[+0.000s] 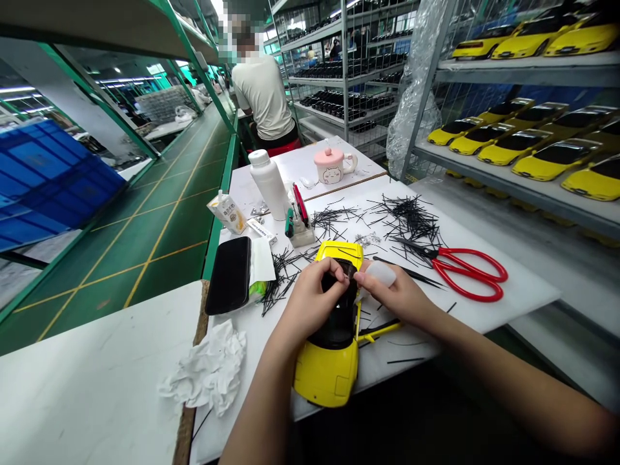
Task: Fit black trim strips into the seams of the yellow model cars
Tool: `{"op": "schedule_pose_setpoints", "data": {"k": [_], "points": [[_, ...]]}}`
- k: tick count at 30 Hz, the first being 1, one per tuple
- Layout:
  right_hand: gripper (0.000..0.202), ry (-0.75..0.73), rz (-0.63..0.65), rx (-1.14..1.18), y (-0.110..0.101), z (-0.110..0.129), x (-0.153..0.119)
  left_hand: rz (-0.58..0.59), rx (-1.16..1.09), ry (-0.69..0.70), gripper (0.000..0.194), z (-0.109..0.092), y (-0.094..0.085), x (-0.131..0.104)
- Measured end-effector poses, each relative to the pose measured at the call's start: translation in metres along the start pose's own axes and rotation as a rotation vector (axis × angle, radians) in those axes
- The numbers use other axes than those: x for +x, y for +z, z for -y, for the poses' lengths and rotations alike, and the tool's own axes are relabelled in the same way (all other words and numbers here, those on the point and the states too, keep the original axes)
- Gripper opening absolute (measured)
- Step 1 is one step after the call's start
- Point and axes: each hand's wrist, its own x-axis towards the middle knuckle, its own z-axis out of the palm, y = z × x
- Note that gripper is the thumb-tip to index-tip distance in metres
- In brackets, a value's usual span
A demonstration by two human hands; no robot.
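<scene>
A yellow model car (pixel 327 374) with a black roof area lies lengthwise before me on the white table, its right door (pixel 380 332) swung out. Over the car's far half, my left hand (pixel 317 290) has its thumb and index finger pinched together on something too small to name. My right hand (pixel 394 290) is close beside it, fingers closed near the windshield end, with a whitish translucent piece (pixel 382 273) at its fingers. What the right fingertips hold is hidden. Black tweezers (pixel 411 272) lie just beyond the right hand.
Red-handled scissors (pixel 469 274) lie at right near piles of thin black strips (pixel 411 216). A phone (pixel 228 276), crumpled tissue (pixel 208 368), white bottle (pixel 269 184) and lidded mug (pixel 332 166) stand or lie around. Racks of yellow cars (pixel 533 148) are at right; a person (pixel 264 97) sits ahead.
</scene>
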Motion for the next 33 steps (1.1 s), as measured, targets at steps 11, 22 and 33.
{"op": "schedule_pose_setpoints", "data": {"k": [11, 22, 33], "points": [[0.048, 0.045, -0.522, -0.412, -0.123, -0.002, -0.006, -0.032, 0.065, 0.017, 0.01, 0.0, 0.001, -0.001], [0.053, 0.239, -0.55, -0.794, -0.165, -0.062, 0.005, 0.015, 0.069, 0.106, 0.011, -0.003, 0.006, -0.005], [0.028, 0.003, 0.004, -0.791, -0.086, -0.035, -0.023, 0.051, -0.013, 0.085, 0.013, -0.005, 0.007, -0.008]]}}
